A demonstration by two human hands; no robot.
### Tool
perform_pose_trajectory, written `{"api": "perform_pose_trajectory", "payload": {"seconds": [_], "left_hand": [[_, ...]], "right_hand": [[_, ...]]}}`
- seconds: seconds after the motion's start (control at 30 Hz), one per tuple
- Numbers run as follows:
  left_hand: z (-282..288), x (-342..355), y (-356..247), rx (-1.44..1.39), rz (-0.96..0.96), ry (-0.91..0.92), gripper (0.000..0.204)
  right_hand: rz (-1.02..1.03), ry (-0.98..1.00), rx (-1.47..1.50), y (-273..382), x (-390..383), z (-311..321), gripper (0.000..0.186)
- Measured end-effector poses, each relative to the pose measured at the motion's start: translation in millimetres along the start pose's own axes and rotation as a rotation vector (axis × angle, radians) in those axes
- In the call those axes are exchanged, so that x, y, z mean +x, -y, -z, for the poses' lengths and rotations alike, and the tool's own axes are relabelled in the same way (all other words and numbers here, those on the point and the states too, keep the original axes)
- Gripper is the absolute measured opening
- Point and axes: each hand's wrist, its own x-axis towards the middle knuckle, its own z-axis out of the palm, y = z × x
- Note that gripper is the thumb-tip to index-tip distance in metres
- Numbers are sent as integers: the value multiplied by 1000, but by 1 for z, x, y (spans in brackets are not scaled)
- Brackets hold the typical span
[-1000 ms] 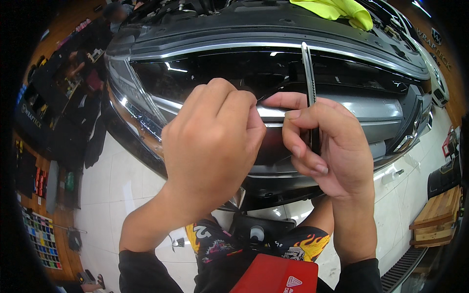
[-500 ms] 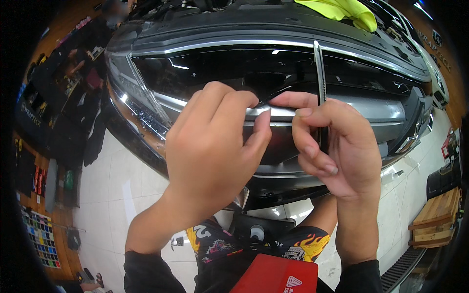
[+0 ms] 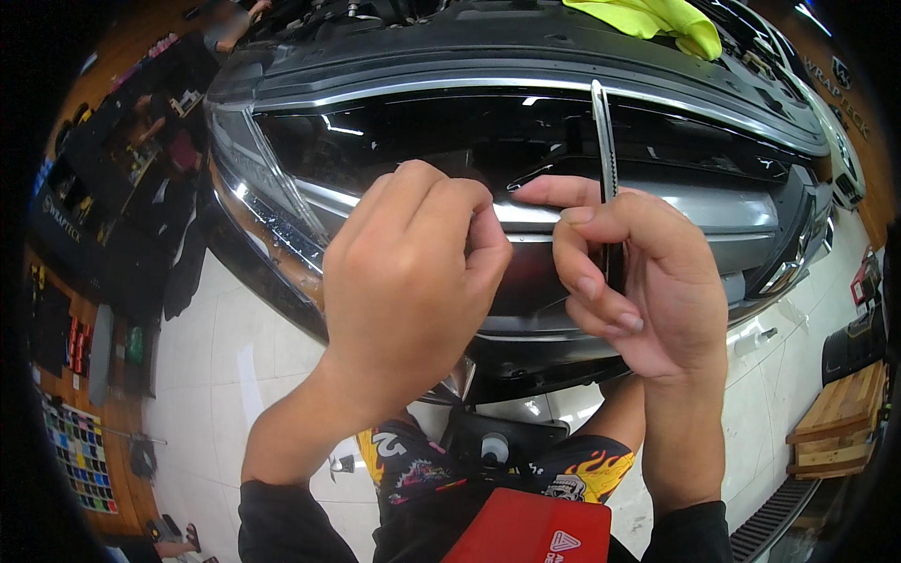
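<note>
In front of me is the front end of a car, with a glossy black panel (image 3: 404, 131) and a silver grille bar (image 3: 694, 211). My right hand (image 3: 648, 272) holds a slim metal snap-off knife (image 3: 603, 141) upright between thumb and fingers. Its index finger stretches left, its tip close to a thin dark edge at the panel's lower border. My left hand (image 3: 404, 253) hovers before the grille, back toward me, thumb and fingertips pinched together. Whatever sits in that pinch is hidden behind the fingers.
A yellow-green cloth (image 3: 657, 23) lies over the open engine bay. Low at my front is a red flat item (image 3: 530, 530). Wooden boxes (image 3: 840, 422) stand at the right. On the left a colour swatch board (image 3: 80, 460) stands near dark shelving, with a person (image 3: 225, 23) farther back.
The left thumb has drawn in against the index finger, and that hand's fingertips have parted a little from the right index finger. The knife has shifted slightly left.
</note>
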Motion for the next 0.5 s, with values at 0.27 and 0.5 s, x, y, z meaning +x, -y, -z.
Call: {"api": "perform_pose_trajectory", "payload": {"seconds": [0.27, 0.5], "left_hand": [[2, -1, -3, -24, 25, -8, 11], [2, 3, -7, -7, 51, 13, 10]], "right_hand": [[8, -1, 0, 0, 0, 0, 44], [8, 10, 29, 1, 0, 0, 44]]}}
